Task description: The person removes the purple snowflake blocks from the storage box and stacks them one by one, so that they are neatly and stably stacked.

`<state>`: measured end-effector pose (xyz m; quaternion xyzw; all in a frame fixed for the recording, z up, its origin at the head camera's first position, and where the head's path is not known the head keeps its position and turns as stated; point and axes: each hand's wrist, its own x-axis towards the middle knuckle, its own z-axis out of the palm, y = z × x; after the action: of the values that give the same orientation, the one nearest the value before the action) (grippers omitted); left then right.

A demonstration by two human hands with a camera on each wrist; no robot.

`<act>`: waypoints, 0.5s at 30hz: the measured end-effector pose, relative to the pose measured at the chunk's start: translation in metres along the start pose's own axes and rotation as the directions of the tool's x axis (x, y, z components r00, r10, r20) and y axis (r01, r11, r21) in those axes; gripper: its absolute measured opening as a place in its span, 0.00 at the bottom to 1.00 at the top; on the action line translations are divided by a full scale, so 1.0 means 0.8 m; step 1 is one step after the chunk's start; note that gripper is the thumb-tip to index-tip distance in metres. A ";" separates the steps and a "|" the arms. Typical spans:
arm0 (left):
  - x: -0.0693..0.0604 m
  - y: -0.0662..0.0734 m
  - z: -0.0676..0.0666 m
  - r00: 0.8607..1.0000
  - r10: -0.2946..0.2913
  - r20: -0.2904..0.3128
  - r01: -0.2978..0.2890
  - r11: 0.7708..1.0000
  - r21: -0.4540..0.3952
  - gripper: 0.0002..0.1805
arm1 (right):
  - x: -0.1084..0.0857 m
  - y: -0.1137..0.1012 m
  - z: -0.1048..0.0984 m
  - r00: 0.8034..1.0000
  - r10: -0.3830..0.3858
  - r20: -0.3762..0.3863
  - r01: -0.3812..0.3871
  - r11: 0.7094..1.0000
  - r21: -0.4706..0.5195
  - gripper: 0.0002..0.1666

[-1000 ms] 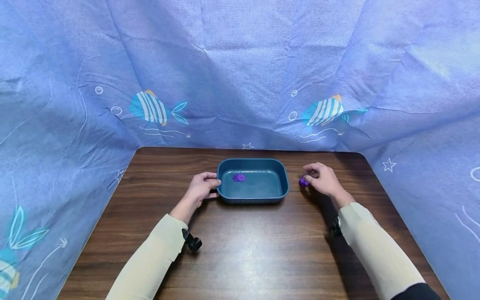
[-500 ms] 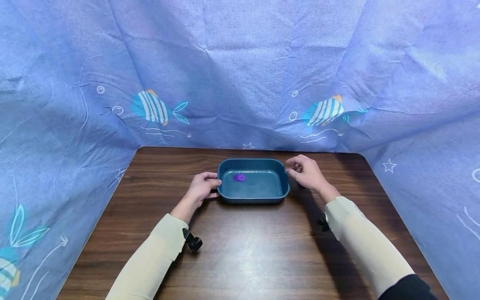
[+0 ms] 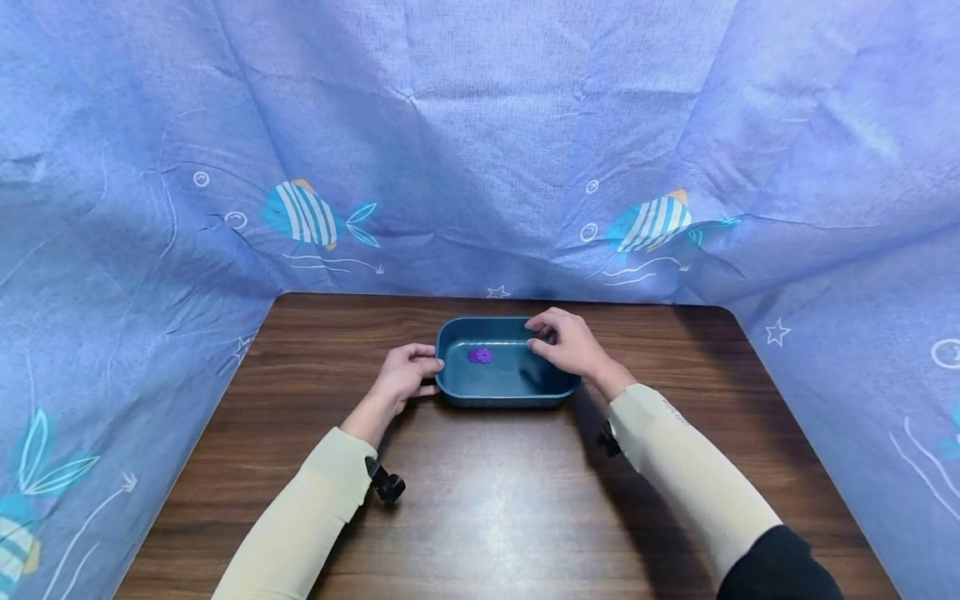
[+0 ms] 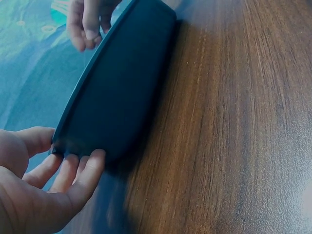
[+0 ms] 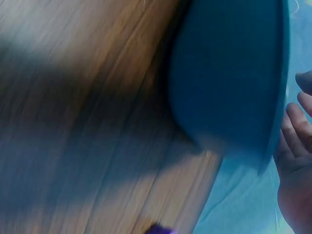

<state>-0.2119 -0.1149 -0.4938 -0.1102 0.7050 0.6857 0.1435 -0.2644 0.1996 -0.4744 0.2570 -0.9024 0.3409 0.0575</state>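
A dark teal rectangular plastic tub [image 3: 502,402] rests on the table. My left hand [image 3: 405,372] grips its left end, thumb at the rim and fingertips against the outer wall, as the left wrist view shows. Inside the tub, toward the left, lie purple flower-shaped plastic discs [image 3: 480,356] that overlap. Over the tub's right end hovers my right hand [image 3: 567,343], fingers bent and thumb apart from the index fingertip. Whether something small sits between those fingers is hidden. Another purple piece [image 5: 160,229] on the table is partly cut off in the right wrist view.
The brown wood-grain table [image 3: 480,483] ends at a back edge just behind the tub. Blue fabric [image 3: 480,150] with fish prints hangs behind and on both sides. A black wrist camera [image 3: 386,483] sits under the left sleeve.
My right hand has moved left from beside the purple piece on the table to above the tub's right end. My left hand keeps its grip, and the discs in the tub stay put.
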 end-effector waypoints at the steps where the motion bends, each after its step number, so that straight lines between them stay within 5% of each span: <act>1: 0.000 0.000 0.000 1.000 0.001 0.001 -0.001 1.000 0.002 0.23 | 0.003 -0.003 0.005 1.000 0.000 0.016 0.000 1.000 0.006 0.17; 15: 0.002 0.001 -0.002 1.000 0.001 0.008 -0.001 1.000 -0.005 0.23 | 0.030 -0.024 0.067 0.976 0.050 0.211 -0.048 0.999 -0.015 0.20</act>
<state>-0.2135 -0.1163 -0.4934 -0.1076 0.7028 0.6879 0.1459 -0.2714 0.1423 -0.4973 0.2693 -0.9111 0.3088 -0.0458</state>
